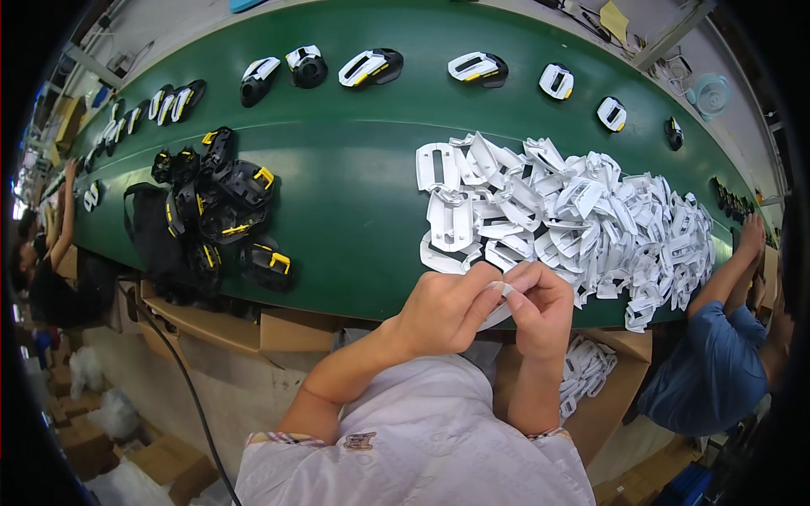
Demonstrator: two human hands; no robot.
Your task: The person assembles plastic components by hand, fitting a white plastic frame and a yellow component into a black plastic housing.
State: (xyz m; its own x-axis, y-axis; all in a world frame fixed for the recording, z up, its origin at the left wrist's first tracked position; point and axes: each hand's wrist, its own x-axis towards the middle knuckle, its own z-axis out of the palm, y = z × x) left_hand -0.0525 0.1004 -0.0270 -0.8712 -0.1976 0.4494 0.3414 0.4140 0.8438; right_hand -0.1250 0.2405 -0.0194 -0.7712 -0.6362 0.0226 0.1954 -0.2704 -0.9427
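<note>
Close to the table's near edge, both of my hands are closed on one white plastic part [499,314], pinching it from either side. My left hand [445,309] and my right hand [544,310] cover most of it, so its full shape is hidden. Just beyond my hands lies a large heap of white plastic covers [591,221], several with a long slot through the middle. Left of my hands, black plastic shells with yellow clips [232,202] are piled near the edge, beside a black bag-like thing [152,223].
Black-and-white assembled pieces [371,67] stand spaced along the far side of the green table [354,194]. A cardboard box [620,341] with more white parts sits below the edge at right. One co-worker [709,363] is at right, another [63,278] at far left. A black cable [190,384] hangs at left.
</note>
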